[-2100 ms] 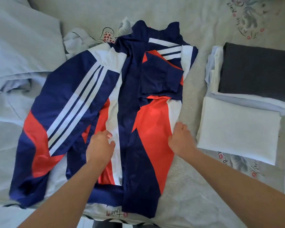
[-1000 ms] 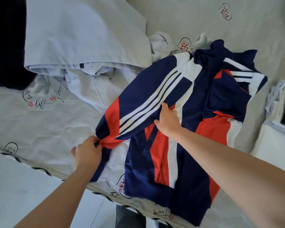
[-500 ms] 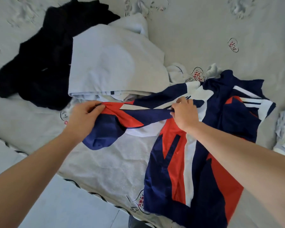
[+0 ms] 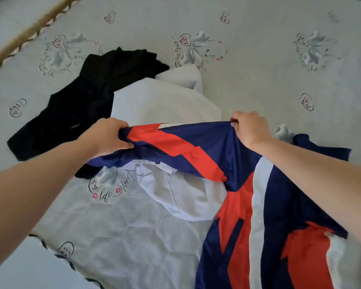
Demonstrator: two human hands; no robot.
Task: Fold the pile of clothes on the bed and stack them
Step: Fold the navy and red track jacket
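A navy, red and white track jacket lies on the bed at the right, its left sleeve lifted and stretched level above the sheet. My left hand grips the cuff end of that sleeve. My right hand pinches the sleeve's upper edge near the shoulder. Under and behind the sleeve lies a pale blue garment, part of it bunched below the sleeve. A crumpled black garment lies to its left.
The bed sheet is pale with printed heart and flower motifs. The bed's near edge runs along the lower left, with pale floor beyond. A braided trim marks the far left edge.
Both hands have raised the jacket's left sleeve and pulled it taut, higher and wider apart than before. The view has swung left, so the folded stack at the right is out of sight.
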